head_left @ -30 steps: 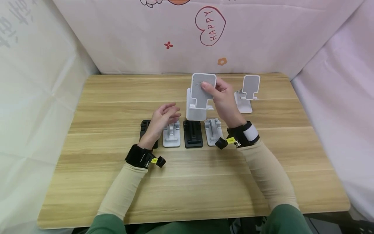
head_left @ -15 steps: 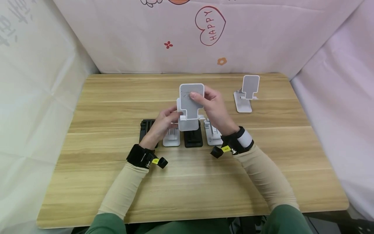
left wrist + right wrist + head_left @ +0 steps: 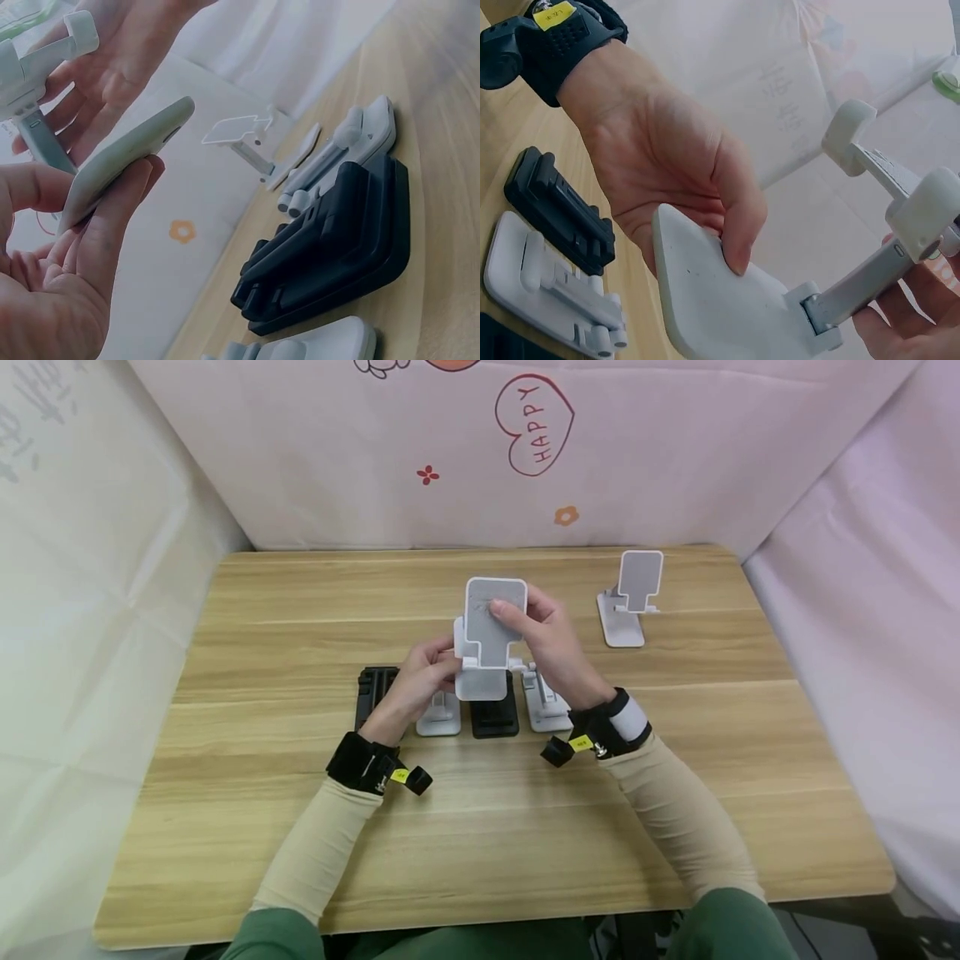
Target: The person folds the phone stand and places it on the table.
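A white phone stand (image 3: 489,635), unfolded with a grey-faced plate, is held up over a row of folded stands. My left hand (image 3: 422,683) pinches the edge of its base (image 3: 124,157) between thumb and fingers. My right hand (image 3: 557,647) grips the upper plate, its thumb lying on the grey face. In the right wrist view the stand's hinged arm (image 3: 862,289) angles up from the base, and my left hand (image 3: 667,157) holds the far side of that base. Part of the left hand's fingers is hidden behind the base in the head view.
Beneath the hands lie folded stands: a black one (image 3: 372,689) at the left, a white one (image 3: 440,720), a black one (image 3: 495,720) and a white one (image 3: 545,706). Another unfolded white stand (image 3: 621,625) stands at the back right of the wooden table (image 3: 480,835).
The right hand has brought the phone stand left and down towards the row. My left hand, earlier empty beside it, has taken hold of its base. Over the last half second little has moved.
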The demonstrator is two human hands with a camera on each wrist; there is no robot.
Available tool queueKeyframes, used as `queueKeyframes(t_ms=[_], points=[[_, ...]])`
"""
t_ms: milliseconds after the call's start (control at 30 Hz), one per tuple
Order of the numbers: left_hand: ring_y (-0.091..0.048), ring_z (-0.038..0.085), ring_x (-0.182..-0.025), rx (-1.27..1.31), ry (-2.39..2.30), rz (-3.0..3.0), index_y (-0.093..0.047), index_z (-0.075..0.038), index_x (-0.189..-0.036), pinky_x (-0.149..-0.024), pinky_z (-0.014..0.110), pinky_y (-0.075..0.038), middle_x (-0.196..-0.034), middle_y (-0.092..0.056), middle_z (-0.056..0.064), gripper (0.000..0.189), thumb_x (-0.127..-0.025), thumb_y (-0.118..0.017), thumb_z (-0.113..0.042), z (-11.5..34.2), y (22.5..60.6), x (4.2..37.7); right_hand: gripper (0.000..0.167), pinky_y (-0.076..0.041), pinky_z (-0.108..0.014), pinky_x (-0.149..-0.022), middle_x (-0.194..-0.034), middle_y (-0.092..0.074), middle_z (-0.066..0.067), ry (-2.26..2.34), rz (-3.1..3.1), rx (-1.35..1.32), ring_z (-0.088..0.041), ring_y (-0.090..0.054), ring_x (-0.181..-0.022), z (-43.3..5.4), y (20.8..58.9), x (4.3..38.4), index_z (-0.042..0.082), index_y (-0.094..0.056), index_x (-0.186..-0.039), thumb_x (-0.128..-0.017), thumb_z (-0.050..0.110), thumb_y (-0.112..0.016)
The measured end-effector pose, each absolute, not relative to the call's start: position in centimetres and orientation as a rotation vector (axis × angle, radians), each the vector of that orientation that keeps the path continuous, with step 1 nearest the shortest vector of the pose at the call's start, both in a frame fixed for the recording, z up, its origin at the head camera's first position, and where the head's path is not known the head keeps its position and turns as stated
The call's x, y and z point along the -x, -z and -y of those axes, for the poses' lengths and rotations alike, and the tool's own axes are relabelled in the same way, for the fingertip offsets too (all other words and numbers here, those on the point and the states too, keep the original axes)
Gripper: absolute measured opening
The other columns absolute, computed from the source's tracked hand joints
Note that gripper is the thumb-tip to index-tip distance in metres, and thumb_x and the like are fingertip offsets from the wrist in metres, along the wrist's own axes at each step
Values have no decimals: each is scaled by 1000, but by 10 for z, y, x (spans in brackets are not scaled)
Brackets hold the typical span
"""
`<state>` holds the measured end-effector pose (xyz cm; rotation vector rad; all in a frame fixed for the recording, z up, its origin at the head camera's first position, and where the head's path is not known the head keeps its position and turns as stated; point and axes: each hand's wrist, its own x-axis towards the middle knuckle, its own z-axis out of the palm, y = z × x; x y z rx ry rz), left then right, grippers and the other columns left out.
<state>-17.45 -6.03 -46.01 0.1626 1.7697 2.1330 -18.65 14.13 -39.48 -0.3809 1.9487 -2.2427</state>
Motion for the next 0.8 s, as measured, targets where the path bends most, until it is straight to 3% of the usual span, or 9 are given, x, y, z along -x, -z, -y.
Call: queueKeyframes(t_ms=[300,467,800], points=[[-75,14,-88,-146,-2139,-1770,-50,9,-145,-72,29,-64,-132,-62,34,45,-101,-54,-1,59,459,172,57,-52,-37,-103,-139,-58,-15,2069,-1903,529,-24,-59,-124,-153,399,186,3,-42,-152,-98,6,-59],[-75,14,-87,-161,-2136,-1758,-49,11,-144,-72,29,-63,-131,-62,35,45,-101,-53,-1,60,458,171,66,-56,-37,-99,-145,-53,-24,2000,-1883,577,-26,-59,-125,-156,400,184,3,-35,-156,-95,4,-61],[-74,15,-90,-172,-2130,-1731,-47,10,-147,-75,30,-64,-133,-60,35,49,-100,-54,-2,59,460,170,65,-57,-37,-98,-142,-54,-26,1998,-1909,565,-24,-63,-119,-159,402,184,-1,-36,-154,-94,0,-62]])
